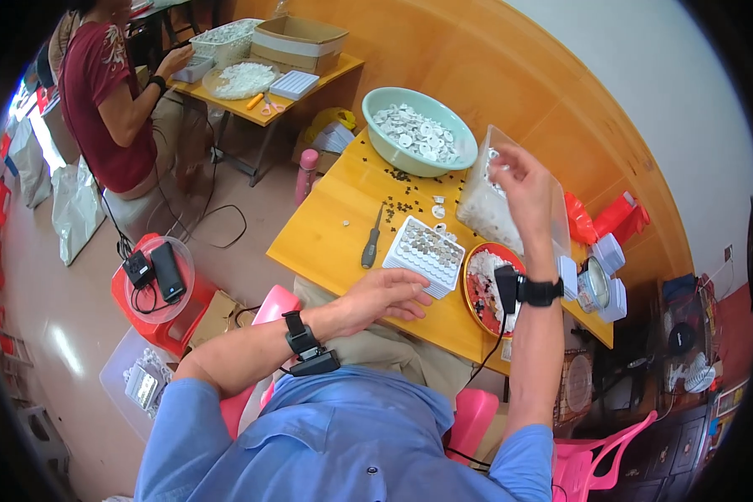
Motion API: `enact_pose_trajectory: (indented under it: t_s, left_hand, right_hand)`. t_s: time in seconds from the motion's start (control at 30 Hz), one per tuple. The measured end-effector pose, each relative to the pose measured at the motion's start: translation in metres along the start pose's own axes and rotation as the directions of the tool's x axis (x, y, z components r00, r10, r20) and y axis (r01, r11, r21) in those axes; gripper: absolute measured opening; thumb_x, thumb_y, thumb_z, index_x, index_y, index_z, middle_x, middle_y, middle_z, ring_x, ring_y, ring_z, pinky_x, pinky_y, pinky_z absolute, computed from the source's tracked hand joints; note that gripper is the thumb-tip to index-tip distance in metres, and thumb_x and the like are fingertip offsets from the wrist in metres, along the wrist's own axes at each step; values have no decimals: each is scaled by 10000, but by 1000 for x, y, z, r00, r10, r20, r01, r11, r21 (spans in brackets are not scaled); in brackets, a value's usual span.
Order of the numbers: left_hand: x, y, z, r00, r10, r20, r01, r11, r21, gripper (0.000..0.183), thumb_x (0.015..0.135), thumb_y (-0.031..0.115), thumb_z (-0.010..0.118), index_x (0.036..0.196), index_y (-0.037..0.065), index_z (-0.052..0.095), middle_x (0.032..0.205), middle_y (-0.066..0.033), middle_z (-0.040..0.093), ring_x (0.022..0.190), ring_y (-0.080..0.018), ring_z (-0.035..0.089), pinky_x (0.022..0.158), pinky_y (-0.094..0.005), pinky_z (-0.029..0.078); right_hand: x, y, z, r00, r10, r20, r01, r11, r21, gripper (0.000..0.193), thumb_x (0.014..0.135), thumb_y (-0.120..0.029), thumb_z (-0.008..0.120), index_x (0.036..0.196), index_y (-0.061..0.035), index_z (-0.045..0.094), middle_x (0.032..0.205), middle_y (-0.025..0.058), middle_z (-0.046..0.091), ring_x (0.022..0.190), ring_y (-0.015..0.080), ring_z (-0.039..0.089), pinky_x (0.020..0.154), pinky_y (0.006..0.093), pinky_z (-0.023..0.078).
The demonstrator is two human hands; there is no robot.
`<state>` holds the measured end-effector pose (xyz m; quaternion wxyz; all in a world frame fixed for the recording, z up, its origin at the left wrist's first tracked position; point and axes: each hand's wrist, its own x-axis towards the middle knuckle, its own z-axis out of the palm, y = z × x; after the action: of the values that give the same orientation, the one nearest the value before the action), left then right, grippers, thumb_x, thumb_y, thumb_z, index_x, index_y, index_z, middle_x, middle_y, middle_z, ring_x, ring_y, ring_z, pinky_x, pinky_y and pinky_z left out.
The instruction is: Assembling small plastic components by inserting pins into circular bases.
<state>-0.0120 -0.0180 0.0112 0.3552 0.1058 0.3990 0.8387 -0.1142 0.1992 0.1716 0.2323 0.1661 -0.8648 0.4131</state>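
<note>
Hands at parts tray and clear bin

Table (326, 234) of yellow wood carries all items. Clear plastic bin (481, 209) of white parts is entered by the right hand (523, 180), fingers bunched; what is pinched cannot be told. White grid tray (427, 253) at the near edge is steadied by the left hand (385, 297), fingers spread. Risk judged: tray nudged off the edge by a left-hand slip.
</note>
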Motion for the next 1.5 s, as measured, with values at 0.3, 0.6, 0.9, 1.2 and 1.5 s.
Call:
enact_pose_trajectory:
  t_s: [0.3, 0.6, 0.9, 1.2, 1.5]
  left_hand:
    - [1, -15, -2, 991, -128, 35, 117, 968, 221, 306, 992, 266, 608, 1195, 39, 612, 1074, -84, 686, 915, -143, 673, 830, -275, 552]
    - [4, -20, 4, 985, -153, 78, 126, 953, 274, 300, 1001, 254, 582, 1185, 19, 616, 1074, -77, 685, 895, -141, 672, 816, -263, 547]
    - [5, -24, 5, 983, -172, 69, 147, 951, 271, 285, 1005, 220, 567, 1190, 12, 628, 1094, -72, 682, 905, -139, 676, 821, -249, 548]
    - [7, -24, -4, 986, -152, 66, 132, 961, 242, 260, 999, 219, 587, 1161, 20, 623, 1068, -77, 691, 886, -144, 684, 801, -257, 552]
    - [3, -16, 5, 981, -194, 15, 181, 938, 294, 260, 1009, 213, 570, 1170, 12, 614, 1063, -102, 693, 895, -153, 685, 796, -261, 556]
  right_hand:
    - [-3, -34, 132, 702, -5, 712, 314, 899, -304, 214, 776, -117, 656, 959, -44, 739, 900, 169, 718, 839, 315, 693, 757, 393, 535]
    - [-1, -20, 174, 675, -1, 737, 346, 883, -315, 198, 743, -125, 668, 905, -28, 727, 846, 177, 712, 817, 348, 685, 729, 413, 528]
    - [-22, -5, 211, 685, -24, 728, 460, 789, -407, 153, 753, -53, 613, 864, -9, 709, 889, 210, 705, 903, 364, 682, 774, 445, 534]
    - [0, -37, 128, 793, 73, 605, 339, 772, -538, 175, 742, -160, 610, 831, -68, 729, 792, 146, 708, 781, 340, 690, 701, 433, 534]
    - [-57, -4, 30, 770, 258, 584, 187, 783, -593, 156, 750, -156, 648, 837, -50, 723, 771, 126, 709, 737, 302, 694, 682, 398, 530]
